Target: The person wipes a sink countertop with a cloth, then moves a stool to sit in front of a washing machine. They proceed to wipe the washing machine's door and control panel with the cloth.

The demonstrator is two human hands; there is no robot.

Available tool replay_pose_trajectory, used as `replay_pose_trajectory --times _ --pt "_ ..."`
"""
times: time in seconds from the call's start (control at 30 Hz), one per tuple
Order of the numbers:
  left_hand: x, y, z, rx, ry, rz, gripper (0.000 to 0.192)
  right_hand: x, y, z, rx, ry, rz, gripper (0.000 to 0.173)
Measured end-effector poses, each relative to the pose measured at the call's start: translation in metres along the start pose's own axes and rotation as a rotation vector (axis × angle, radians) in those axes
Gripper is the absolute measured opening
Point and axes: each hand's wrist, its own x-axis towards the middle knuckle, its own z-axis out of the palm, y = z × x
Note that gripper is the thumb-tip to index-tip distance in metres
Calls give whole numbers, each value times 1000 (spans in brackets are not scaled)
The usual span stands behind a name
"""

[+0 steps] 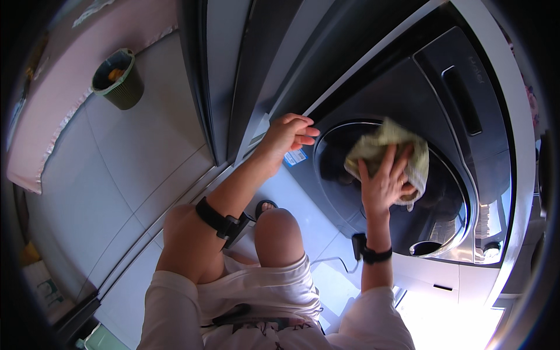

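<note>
My right hand [385,183] presses a crumpled yellow-green cloth [389,140] against the round dark glass door [337,175] of a front-loading Haier washing machine [389,96]. Its fingers are spread over the cloth, which is slightly blurred. A chrome-coloured ring edges the door. My left hand [293,133] hovers by the left side of the machine's front, its fingers loosely bent and apart, with nothing seen in them. Just below it, a blue and white label [295,156] with writing sticks to the machine.
Dark sliding-door panels [245,78] stand left of the machine, above a metal floor track [162,223]. Farther left, a lined waste bin [120,83] stands on the tiles beside a pink bed skirt [65,113]. A cable [339,259] hangs near my right wrist. White drawers [442,280] adjoin the machine.
</note>
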Motion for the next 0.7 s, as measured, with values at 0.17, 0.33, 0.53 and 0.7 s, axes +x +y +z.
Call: replay_pose_trajectory --times 0.17,0.33,0.53,0.7 --pt "0 -8 9 119 -65 -64 30 29 -76 30 -55 -87 -152 84" --pt "1 -10 8 144 -77 -47 30 -17 -93 112 29 -212 -552 62" --pt "-3 -4 14 145 -47 -40 28 -76 -47 120 258 -521 -449 58" --pt "-13 -8 24 135 -134 -38 26 -123 50 96 369 -134 -37 64"
